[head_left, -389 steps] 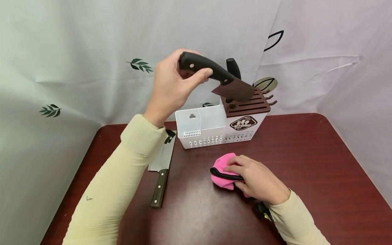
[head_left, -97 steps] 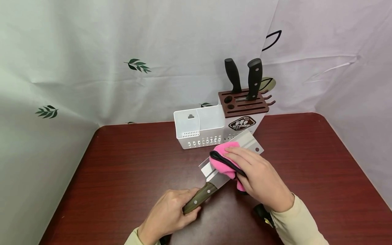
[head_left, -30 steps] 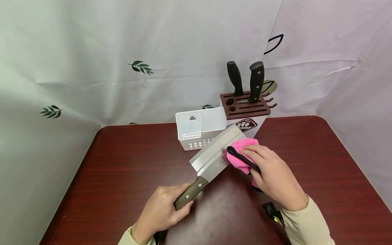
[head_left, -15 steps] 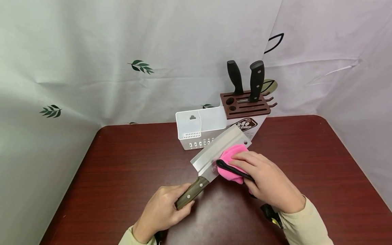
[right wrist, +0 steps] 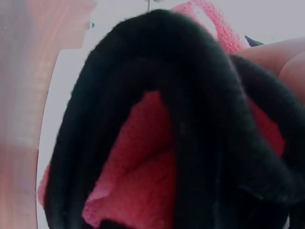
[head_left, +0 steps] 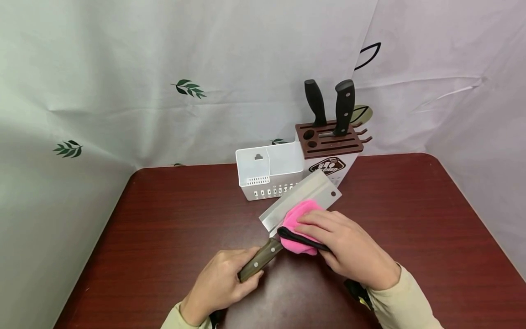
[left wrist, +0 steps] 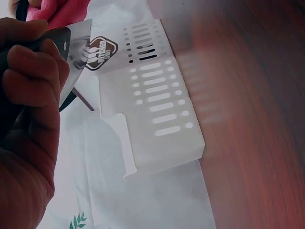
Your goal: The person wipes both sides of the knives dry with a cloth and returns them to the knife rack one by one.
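Note:
My left hand (head_left: 223, 278) grips the dark wooden handle of a cleaver (head_left: 296, 196), its broad silver blade angled up to the right. In my right hand (head_left: 349, 242) is a bunched pink cloth (head_left: 302, 219) with black edging, held against the blade close to the handle. Part of the blade's lower side is hidden under the cloth. The left wrist view shows the curled left fingers (left wrist: 35, 81) round the handle, with the blade beyond. Pink fabric (right wrist: 138, 176) and its black border fill most of the right wrist view.
Behind the blade stands a white perforated rack (head_left: 267, 187) with a brown slotted top (head_left: 330, 141). Two black-handled knives, one with a plain handle (head_left: 315, 103) and one with a riveted handle (head_left: 344, 107), stand in its slots. The dark red table (head_left: 172, 219) meets a pale curtain (head_left: 246, 55).
Over the last second the cloth has slid down the blade from near its far end toward the handle. Earlier, the left hand held a black-handled knife, now in the rack, while the cleaver lay on the table.

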Available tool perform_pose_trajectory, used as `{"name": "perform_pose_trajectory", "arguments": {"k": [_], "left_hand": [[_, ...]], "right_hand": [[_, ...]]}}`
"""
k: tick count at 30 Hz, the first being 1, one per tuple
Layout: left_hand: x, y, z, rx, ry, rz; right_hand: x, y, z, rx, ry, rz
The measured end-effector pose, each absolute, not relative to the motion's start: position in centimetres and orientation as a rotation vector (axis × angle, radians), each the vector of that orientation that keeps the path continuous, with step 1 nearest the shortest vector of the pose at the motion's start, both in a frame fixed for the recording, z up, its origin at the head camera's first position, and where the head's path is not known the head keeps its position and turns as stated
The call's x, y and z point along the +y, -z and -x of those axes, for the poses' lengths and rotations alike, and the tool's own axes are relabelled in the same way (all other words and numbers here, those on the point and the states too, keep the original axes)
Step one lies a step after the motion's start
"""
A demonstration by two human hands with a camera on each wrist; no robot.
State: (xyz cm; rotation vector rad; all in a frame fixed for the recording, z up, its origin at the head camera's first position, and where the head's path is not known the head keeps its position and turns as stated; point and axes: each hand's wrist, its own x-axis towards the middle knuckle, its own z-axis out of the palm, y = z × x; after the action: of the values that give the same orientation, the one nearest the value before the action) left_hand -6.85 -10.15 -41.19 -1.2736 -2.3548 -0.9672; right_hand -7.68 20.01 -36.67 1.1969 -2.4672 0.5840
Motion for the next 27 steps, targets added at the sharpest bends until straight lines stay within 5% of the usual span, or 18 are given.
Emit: {"name": "perform_pose_trajectory", "arguments": {"k": [27], "left_hand": [[-9.4,41.4,6.2,-2.427,0.900,1.289]], "right_hand": [[18.2,37.4,7.5,-2.396,-0.606,-1.147]]}}
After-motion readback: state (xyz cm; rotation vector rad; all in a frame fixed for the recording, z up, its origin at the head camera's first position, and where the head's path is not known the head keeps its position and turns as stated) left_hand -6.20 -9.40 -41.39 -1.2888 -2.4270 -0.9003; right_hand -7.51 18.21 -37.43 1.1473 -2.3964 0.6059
